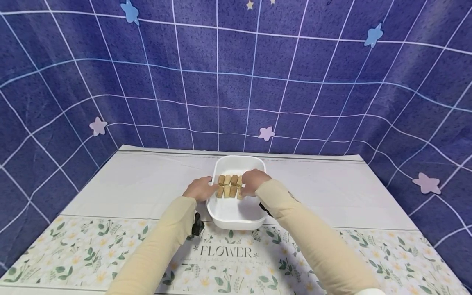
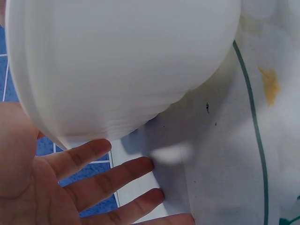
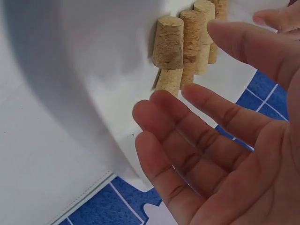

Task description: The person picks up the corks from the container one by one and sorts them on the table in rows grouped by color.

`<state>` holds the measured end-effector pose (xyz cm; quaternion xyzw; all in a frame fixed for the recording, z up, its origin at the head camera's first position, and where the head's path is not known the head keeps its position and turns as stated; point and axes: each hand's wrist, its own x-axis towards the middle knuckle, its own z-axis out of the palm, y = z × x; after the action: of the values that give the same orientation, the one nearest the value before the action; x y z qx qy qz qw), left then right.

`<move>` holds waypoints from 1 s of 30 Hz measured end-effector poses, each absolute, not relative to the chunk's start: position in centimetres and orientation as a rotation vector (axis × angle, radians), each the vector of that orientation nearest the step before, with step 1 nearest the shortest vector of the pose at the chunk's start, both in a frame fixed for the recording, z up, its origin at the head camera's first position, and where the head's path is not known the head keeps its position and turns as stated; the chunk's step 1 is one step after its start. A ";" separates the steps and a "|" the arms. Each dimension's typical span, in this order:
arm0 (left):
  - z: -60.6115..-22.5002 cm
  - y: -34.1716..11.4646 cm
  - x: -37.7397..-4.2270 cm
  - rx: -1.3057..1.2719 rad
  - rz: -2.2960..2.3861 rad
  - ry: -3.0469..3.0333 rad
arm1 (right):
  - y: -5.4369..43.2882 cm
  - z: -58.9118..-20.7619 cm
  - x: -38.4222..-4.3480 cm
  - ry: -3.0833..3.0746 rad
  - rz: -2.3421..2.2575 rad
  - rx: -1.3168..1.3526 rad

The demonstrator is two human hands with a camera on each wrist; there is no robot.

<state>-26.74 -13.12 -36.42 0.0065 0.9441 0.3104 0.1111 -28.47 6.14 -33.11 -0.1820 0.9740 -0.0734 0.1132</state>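
Observation:
In the head view a white rectangular tub point(image 1: 236, 213) stands at the middle of the table. Tapered corks point(image 1: 227, 191) lie in it in two rows, several in all, light and darker brown. My left hand point(image 1: 200, 189) is at the tub's left side, its thumb over the rim. Below the rim, the left wrist view shows its straight, spread fingers point(image 2: 110, 185) along the outer wall. Over the right end of the rows is my right hand point(image 1: 254, 182). Its fingers point(image 3: 197, 140) are loosely bent with nothing between them, the thumb tip overlapping the corks point(image 3: 168, 42) in the right wrist view.
The table has a white cover point(image 1: 147, 184) and, along the front, a floral strip point(image 1: 236, 266) printed with the word FLOWER. A dark blue curtain point(image 1: 236, 94) with pale grid lines and stars encloses the back and both sides.

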 end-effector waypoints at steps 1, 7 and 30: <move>-36.4 -13.1 -26.7 0.022 0.912 2.772 | 6.1 -33.2 -28.5 2.853 -0.200 -0.534; -36.5 -13.1 -26.7 0.028 0.907 2.773 | 5.3 -33.4 -28.9 2.829 -0.137 -0.477; -36.4 -13.1 -26.6 0.026 0.902 2.780 | 3.4 -35.5 -31.0 2.861 -0.044 -0.343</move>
<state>-26.63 -13.09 -36.39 0.0089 0.9454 0.3069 0.1094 -30.98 3.39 -35.51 -0.1179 0.9844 -0.0152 0.1297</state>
